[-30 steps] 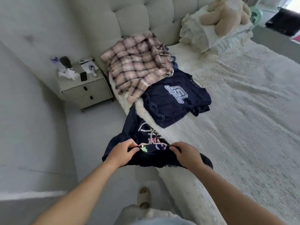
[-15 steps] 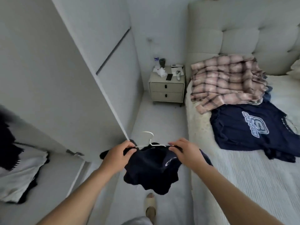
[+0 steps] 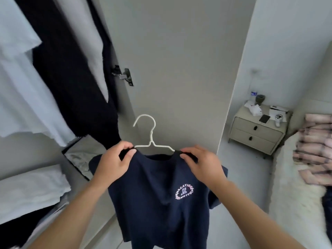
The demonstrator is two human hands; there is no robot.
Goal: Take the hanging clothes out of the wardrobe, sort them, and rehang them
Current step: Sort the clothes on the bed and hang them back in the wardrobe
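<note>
Setting: bedroom corner; pale wardrobe door (image 3: pixel 179 60) stands open straight ahead, wardrobe interior at left, bed (image 3: pixel 296 186) at right edge.
Navy T-shirt (image 3: pixel 161 203): hangs in mid-air in front of the door, centre of view, draped on a white hanger (image 3: pixel 151 142); a small round printed logo (image 3: pixel 184 192) shows on the chest.
Hanger: hook points up, clear of any rail; its shoulders run under the collar.
Left hand (image 3: pixel 115 164): fingers pinched shut on the shirt's shoulder, over the hanger's end.
Right hand (image 3: pixel 201 164): fingers clamped on the opposite shoulder in the same way.
Hanging clothes (image 3: pixel 71 69): dark and pale garments fill the wardrobe at upper left, beside a metal door hinge (image 3: pixel 124 76).
Folded items (image 3: pixel 30 187): pale stack on a shelf at lower left.
Nightstand (image 3: pixel 258 130): two drawers, near the bed; a phone (image 3: pixel 264 118) and small clutter lie on top.
Plaid shirt (image 3: pixel 316 150): pink check, lying on the bed.
</note>
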